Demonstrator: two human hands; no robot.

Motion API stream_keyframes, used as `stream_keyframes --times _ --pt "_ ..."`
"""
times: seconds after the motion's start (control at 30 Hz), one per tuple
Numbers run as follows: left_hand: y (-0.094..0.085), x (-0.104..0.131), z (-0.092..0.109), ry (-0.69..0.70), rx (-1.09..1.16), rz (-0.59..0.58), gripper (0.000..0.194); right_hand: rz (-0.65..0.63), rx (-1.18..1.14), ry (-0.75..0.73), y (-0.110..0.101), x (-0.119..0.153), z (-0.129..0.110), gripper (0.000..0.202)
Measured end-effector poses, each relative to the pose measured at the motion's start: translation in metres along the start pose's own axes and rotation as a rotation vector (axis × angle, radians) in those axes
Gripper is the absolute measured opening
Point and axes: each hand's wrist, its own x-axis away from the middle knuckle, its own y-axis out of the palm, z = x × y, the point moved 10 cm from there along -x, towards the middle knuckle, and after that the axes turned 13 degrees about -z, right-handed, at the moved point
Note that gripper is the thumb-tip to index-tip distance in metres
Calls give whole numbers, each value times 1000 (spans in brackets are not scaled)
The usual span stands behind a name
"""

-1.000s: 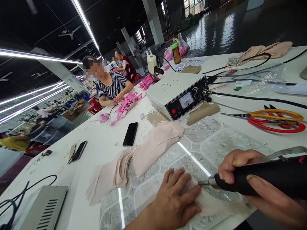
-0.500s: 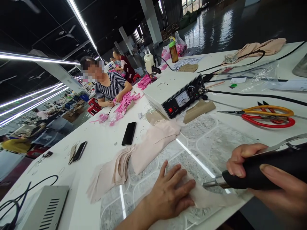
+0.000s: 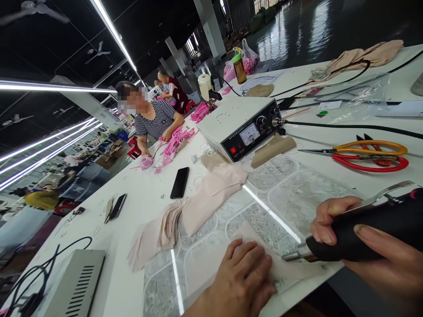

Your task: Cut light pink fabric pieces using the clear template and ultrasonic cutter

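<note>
My left hand presses down on a thin beige fabric piece, its fingers drawn together and curled, with the fingertips partly hidden. The cloth lies on a clear patterned mat near the table's front edge. My right hand is wrapped around a black-handled ultrasonic hand tool with a metal lever on top. Its narrow metal tip points left, at the cloth just beside my left fingers; whether it touches the cloth I cannot tell. Beyond my left hand lie a fanned stack of beige fabric pieces and another beige pile.
A generator box with a dial stands behind the mat. Orange-and-red-handled scissors lie at right. Two phones, one a black phone, rest at left, near a grey vented box. A co-worker handles pink strips across the table.
My left fingers have gone from spread to drawn together and curled on the cloth. The right hand keeps its grip on the tool. The view has shifted slightly.
</note>
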Motion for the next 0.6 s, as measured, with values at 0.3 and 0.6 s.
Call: stream_keyframes --times 0.3,0.6 --pt "2 -3 2 -20 13 7 35 -75 8 -6 -6 5 7 25" --pt "5 -4 1 -39 10 -25 34 -52 38 -89 -5 3 -3 24"
